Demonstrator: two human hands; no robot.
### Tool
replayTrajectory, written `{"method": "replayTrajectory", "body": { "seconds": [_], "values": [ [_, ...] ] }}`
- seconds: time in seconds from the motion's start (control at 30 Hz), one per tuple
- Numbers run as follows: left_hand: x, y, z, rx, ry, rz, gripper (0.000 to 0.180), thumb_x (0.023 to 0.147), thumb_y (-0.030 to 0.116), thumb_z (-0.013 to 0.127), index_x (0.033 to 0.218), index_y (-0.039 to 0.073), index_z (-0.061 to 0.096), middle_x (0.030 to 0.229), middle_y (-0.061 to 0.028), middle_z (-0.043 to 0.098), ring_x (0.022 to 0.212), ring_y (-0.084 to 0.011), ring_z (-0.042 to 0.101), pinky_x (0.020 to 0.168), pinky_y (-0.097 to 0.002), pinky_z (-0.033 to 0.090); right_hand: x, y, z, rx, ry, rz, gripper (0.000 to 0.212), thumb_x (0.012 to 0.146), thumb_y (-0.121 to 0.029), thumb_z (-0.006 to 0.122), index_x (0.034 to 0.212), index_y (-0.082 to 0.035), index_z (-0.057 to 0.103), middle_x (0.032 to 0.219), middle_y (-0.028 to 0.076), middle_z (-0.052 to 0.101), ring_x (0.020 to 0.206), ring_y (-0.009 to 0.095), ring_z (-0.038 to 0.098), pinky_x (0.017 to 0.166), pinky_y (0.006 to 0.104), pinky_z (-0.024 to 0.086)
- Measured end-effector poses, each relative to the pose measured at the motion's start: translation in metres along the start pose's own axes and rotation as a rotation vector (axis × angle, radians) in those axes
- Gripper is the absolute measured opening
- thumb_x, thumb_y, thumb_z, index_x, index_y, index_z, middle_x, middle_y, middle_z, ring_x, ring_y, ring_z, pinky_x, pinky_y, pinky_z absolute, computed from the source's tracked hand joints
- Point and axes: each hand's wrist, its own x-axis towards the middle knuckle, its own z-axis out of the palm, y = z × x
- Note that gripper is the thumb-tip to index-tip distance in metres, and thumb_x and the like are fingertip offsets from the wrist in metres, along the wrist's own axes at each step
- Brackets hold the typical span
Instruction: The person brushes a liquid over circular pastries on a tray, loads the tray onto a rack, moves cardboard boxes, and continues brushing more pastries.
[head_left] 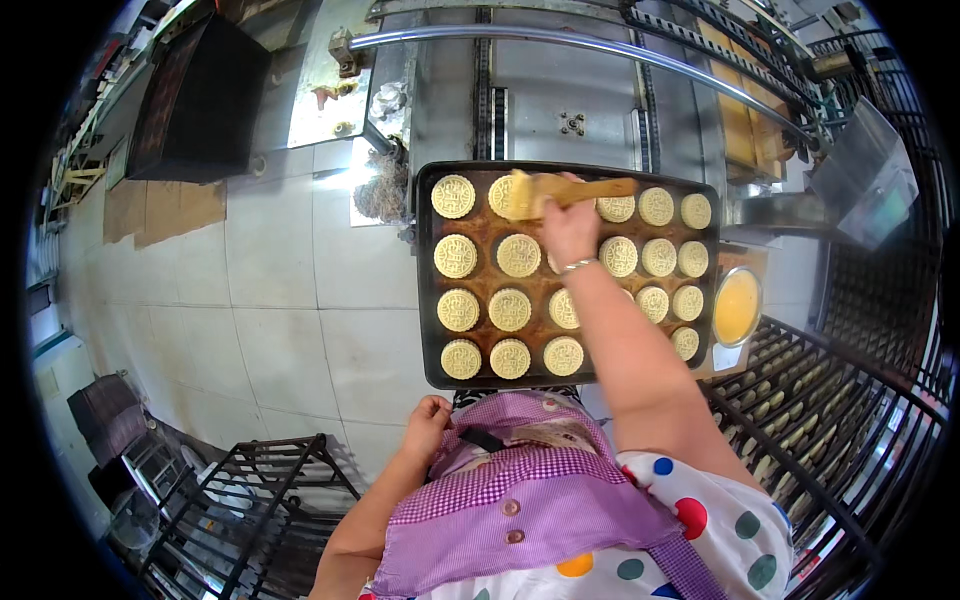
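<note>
My right hand (570, 225) is closed round a flat wooden-handled pastry brush (600, 189), over the far row of a dark baking tray (428, 300). The pale bristles lie over a round stamped mooncake (500, 197) and partly cover it. Rows of similar pale mooncakes (457, 256) with scalloped edges fill the tray; my right hand and forearm hide some of them. My left hand (430, 422) hangs beside my purple apron (540, 490), fingers curled near the tray's front edge. Whether anything is in those fingers does not show.
Right of the tray stands a bowl of yellow liquid (737, 306). A rack of loaded trays (800, 400) is at the lower right, another metal rack (250, 510) at the lower left. A metal bar (540, 34) crosses the machine behind the tray.
</note>
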Motion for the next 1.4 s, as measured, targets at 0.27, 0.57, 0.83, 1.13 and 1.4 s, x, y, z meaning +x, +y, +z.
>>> {"method": "replayTrajectory", "body": {
  "seconds": [0.27, 0.57, 0.83, 1.13, 1.4],
  "values": [
    [-0.002, -0.003, -0.016, -0.007, 0.033, -0.003, 0.007, 0.089, 0.01, 0.054, 0.091, 0.004, 0.052, 0.076, -0.0022, 0.053, 0.064, -0.0121, 0.052, 0.06, -0.0252, 0.045, 0.041, 0.042, -0.183, -0.259, 0.34, -0.035, 0.038, 0.082, -0.008, 0.059, 0.117, 0.001, 0.051, 0.101, 0.015, 0.065, 0.092, 0.025, 0.064, 0.08, 0.0337, 0.049],
    [0.005, 0.007, 0.014, 0.077, -0.052, 0.089, 0.008, 0.087, 0.009, 0.055, 0.089, 0.002, 0.051, 0.075, -0.0036, 0.054, 0.064, -0.0111, 0.051, 0.059, -0.0238, 0.043, -0.107, -0.022, -0.014, -0.11, -0.308, 0.047, 0.045, 0.082, -0.018, 0.059, 0.125, -0.01, 0.051, 0.095, 0.024, 0.063, 0.09, 0.039, 0.061, 0.078, 0.0421, 0.048],
    [-0.005, -0.005, 0.014, 0.112, -0.02, 0.066, 0.022, 0.086, 0.006, 0.054, 0.105, 0.003, 0.043, 0.083, -0.0076, 0.054, 0.065, -0.013, 0.053, 0.059, -0.0255, 0.043, -0.032, 0.056, -0.208, -0.067, 0.307, 0.053, 0.03, 0.08, -0.01, 0.061, 0.109, -0.001, 0.057, 0.094, 0.019, 0.066, 0.086, 0.031, 0.065, 0.074, 0.036, 0.05],
    [-0.009, 0.002, 0.052, 0.184, -0.072, 0.042, 0.024, 0.086, 0.006, 0.053, 0.107, 0.005, 0.043, 0.088, -0.0067, 0.053, 0.07, -0.0143, 0.054, 0.064, -0.027, 0.044, -0.065, 0.013, -0.153, -0.117, -0.202, 0.081, 0.043, 0.079, -0.015, 0.063, 0.119, -0.006, 0.054, 0.098, 0.022, 0.063, 0.095, 0.035, 0.061, 0.08, 0.0378, 0.048],
    [-0.015, -0.011, 0.07, 0.241, -0.06, -0.023, 0.024, 0.086, 0.006, 0.054, 0.108, 0.005, 0.043, 0.088, -0.0064, 0.054, 0.07, -0.0142, 0.054, 0.065, -0.0272, 0.046, 0.003, 0.084, -0.305, -0.307, 0.307, 0.0, 0.038, 0.08, -0.006, 0.059, 0.117, -0.006, 0.052, 0.094, 0.014, 0.065, 0.075, 0.021, 0.063, 0.064, 0.0313, 0.05]
  ]
}}
